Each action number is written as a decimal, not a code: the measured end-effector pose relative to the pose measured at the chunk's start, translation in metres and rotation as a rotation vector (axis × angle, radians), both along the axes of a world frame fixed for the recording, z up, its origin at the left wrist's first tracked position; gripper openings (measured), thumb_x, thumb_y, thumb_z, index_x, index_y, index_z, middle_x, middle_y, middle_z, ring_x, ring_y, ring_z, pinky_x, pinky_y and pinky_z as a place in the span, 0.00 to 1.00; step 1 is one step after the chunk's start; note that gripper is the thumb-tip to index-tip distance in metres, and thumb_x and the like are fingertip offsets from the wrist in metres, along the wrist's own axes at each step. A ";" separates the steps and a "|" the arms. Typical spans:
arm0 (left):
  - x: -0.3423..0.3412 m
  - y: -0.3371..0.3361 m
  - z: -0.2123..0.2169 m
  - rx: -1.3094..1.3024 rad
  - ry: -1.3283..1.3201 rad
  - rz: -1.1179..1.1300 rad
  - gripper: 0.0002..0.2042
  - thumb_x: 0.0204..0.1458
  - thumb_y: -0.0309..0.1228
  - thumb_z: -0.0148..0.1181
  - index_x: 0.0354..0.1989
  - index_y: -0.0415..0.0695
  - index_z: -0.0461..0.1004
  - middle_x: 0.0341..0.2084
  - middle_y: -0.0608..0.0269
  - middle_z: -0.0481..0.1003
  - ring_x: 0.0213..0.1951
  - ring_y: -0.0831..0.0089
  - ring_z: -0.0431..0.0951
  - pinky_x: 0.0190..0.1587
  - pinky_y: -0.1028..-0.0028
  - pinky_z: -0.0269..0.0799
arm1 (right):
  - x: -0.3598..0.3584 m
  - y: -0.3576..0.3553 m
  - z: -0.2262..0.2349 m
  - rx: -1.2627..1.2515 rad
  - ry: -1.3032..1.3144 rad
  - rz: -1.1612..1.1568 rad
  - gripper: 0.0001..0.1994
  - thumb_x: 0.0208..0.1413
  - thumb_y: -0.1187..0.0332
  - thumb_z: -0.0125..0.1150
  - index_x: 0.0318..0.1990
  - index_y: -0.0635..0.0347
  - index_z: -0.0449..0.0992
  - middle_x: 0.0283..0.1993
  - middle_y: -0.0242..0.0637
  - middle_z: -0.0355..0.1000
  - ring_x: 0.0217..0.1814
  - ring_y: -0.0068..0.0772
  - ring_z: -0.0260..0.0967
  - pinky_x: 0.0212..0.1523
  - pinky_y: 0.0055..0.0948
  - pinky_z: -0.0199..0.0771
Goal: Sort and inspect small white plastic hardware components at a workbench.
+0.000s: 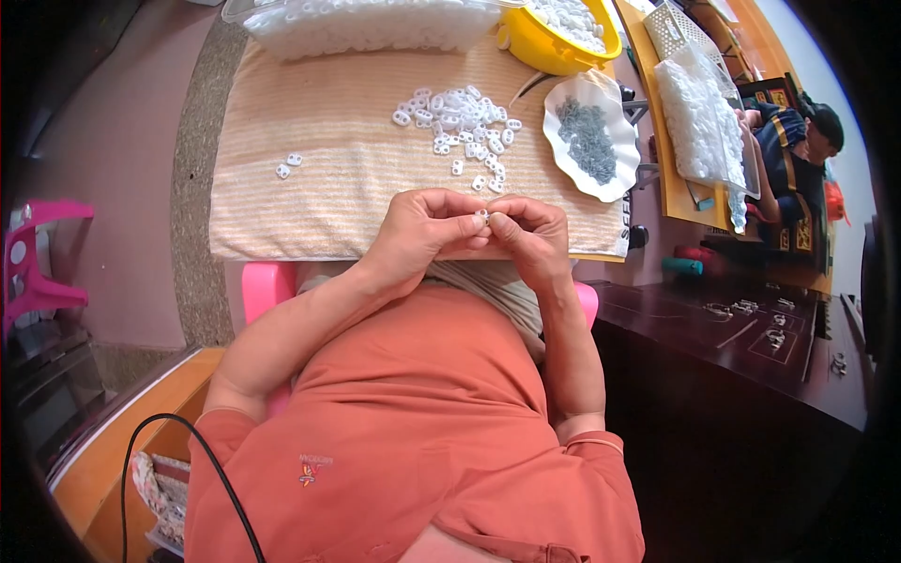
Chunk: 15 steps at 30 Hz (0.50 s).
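Note:
Close together over the near edge of the table, my left hand (419,232) and my right hand (533,236) pinch one small white plastic piece (483,216) between thumbs and fingertips. The fingers cover most of it. Just beyond them lies a loose pile of similar white oval pieces with holes (460,114), a few straggling toward my hands. Two more white pieces (289,165) lie apart on the left. To the right, a white scalloped dish (612,190) holds many tiny grey parts (587,141), too small to name.
A striped towel (310,211) covers the table. At the back stand a clear tub (361,38) of white pieces and a yellow basin (554,64). A dark tool with a pointed tip (530,86) lies near the dish. Another person (793,141) sits at the far right.

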<state>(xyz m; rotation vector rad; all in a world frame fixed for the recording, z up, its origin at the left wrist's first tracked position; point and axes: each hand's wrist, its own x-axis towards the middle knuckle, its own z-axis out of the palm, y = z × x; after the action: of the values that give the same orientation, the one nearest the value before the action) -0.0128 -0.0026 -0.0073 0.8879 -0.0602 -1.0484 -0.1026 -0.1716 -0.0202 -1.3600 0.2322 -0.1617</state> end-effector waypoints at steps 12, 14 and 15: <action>0.002 0.001 0.001 -0.010 0.010 0.004 0.08 0.52 0.22 0.60 0.40 0.36 0.75 0.33 0.59 0.78 0.34 0.75 0.79 0.40 0.77 0.78 | 0.002 -0.002 0.007 0.061 0.008 0.008 0.05 0.55 0.78 0.61 0.38 0.69 0.77 0.33 0.38 0.77 0.33 0.24 0.75 0.35 0.21 0.78; 0.002 0.001 0.001 -0.009 0.003 0.004 0.08 0.52 0.22 0.60 0.40 0.36 0.75 0.32 0.59 0.78 0.34 0.75 0.79 0.40 0.77 0.78 | 0.002 -0.002 0.010 0.037 -0.002 0.018 0.04 0.55 0.78 0.61 0.38 0.69 0.77 0.33 0.38 0.77 0.33 0.24 0.75 0.35 0.21 0.78; 0.003 0.001 0.001 -0.007 0.007 0.002 0.08 0.52 0.22 0.60 0.40 0.36 0.75 0.32 0.59 0.78 0.34 0.75 0.79 0.40 0.77 0.78 | 0.002 -0.002 0.010 0.013 -0.011 0.029 0.04 0.55 0.78 0.61 0.38 0.69 0.77 0.32 0.38 0.77 0.33 0.24 0.76 0.35 0.21 0.78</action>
<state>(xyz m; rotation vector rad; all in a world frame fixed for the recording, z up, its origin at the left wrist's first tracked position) -0.0101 -0.0018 -0.0061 0.8773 -0.0574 -1.0491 -0.1002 -0.1739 -0.0098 -1.3489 0.2038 -0.1431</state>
